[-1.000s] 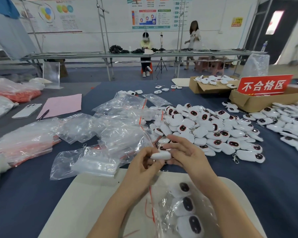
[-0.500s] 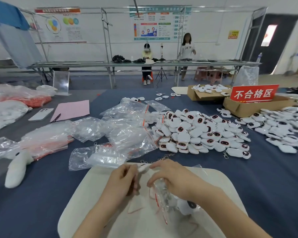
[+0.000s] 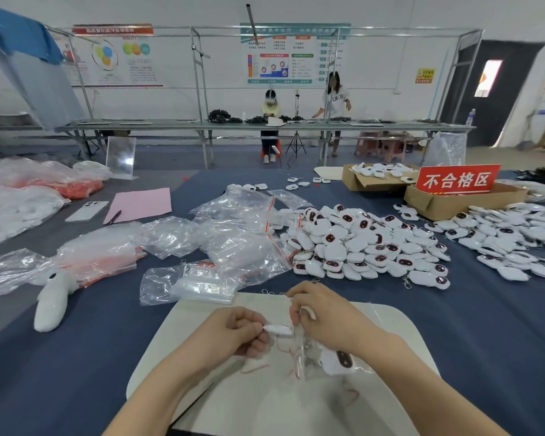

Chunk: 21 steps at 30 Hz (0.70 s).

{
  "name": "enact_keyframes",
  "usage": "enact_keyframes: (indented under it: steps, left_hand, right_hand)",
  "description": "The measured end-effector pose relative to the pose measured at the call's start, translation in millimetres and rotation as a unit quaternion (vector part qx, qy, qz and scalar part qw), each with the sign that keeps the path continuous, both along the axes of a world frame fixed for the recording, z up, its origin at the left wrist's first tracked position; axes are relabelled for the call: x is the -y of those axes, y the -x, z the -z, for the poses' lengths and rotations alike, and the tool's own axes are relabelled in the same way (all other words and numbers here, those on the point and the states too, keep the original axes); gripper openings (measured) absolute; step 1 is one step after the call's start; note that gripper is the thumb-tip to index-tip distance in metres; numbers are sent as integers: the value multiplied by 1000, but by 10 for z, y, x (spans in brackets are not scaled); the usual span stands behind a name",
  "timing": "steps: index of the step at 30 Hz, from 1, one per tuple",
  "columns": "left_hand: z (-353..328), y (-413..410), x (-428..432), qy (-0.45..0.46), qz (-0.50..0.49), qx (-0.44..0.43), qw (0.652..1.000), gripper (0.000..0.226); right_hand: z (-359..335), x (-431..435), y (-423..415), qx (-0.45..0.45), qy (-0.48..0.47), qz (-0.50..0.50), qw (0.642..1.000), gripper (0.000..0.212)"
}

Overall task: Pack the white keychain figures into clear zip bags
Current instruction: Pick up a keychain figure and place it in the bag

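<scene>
a white figure [image 3: 279, 329] lies sideways at the mouth of a clear zip bag [image 3: 306, 361]. the left hand [image 3: 233, 335] pinches its left end with curled fingers, and the right hand [image 3: 324, 316] pinches the bag's red-lined opening. a second figure [image 3: 340, 361] with a dark face sits inside the bag. all this is over a pale board [image 3: 265, 401] at the near edge of the blue table [image 3: 76, 357]. beyond lie loose bags [image 3: 239, 240] and a heap of figures [image 3: 365, 243]. toward the far right corner a red sign [image 3: 456, 180] on a cardboard box [image 3: 447, 205] reads "不合格区".
</scene>
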<state>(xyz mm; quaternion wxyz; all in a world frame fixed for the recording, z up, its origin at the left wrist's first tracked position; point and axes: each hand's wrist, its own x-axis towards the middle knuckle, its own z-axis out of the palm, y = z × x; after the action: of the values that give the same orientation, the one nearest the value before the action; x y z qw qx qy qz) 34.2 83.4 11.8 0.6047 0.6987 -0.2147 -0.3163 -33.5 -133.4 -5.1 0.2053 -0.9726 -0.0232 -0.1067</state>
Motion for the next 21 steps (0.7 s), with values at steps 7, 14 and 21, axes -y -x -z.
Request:
enact_keyframes:
  steps: [7,14,21]
  left_hand:
    - [55,68,-2,-17,57,168,984,18]
    - [214,38,97,-41,42,220,974,24]
    - [219,194,390,-38,112,243,963,14]
  right_hand:
    - [26,33,26,11,-155,34,987,46]
    - [19,45,53,25,-206,38,977,44]
    - [37,24,6,23,-192,38,980,36]
